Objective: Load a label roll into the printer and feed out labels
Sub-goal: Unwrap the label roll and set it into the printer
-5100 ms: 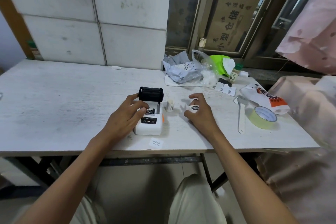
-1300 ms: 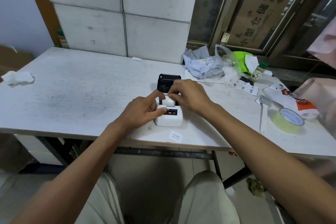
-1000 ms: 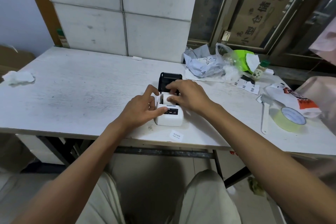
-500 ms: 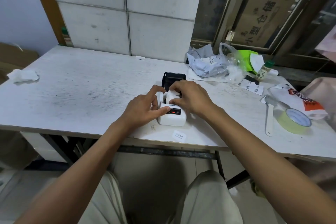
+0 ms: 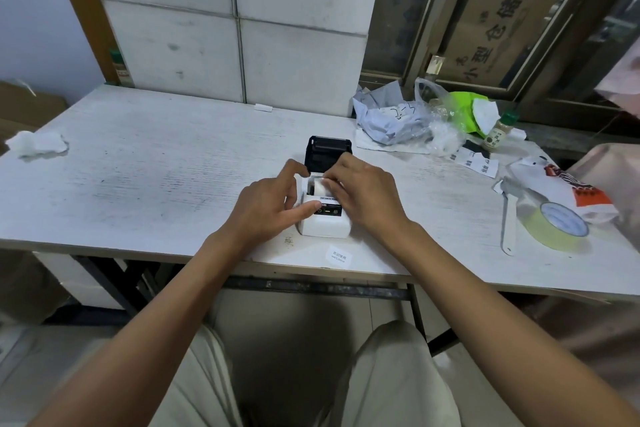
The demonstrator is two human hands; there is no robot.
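A small white label printer (image 5: pixel 323 227) stands near the front edge of the white table (image 5: pixel 156 180), its black lid (image 5: pixel 328 157) swung open and upright at the back. A white label roll (image 5: pixel 319 186) sits in the open bay. My left hand (image 5: pixel 268 206) grips the printer's left side, thumb on its front top edge. My right hand (image 5: pixel 363 196) reaches over the bay, fingertips pinching the roll. A loose printed label (image 5: pixel 338 256) lies in front of the printer.
At the right lie a yellow tape roll (image 5: pixel 554 227), a white scraper (image 5: pixel 508 218) and a printed bag (image 5: pixel 568 187). Crumpled bags (image 5: pixel 394 121), a green packet (image 5: pixel 467 109) and a small bottle (image 5: pixel 498 130) crowd the back right. A tissue wad (image 5: pixel 36 144) lies far left.
Five seconds ago my right hand was on the table right of the printer, with a roll standing beside it. It has since moved over the open bay, where its fingers keep working on the roll.
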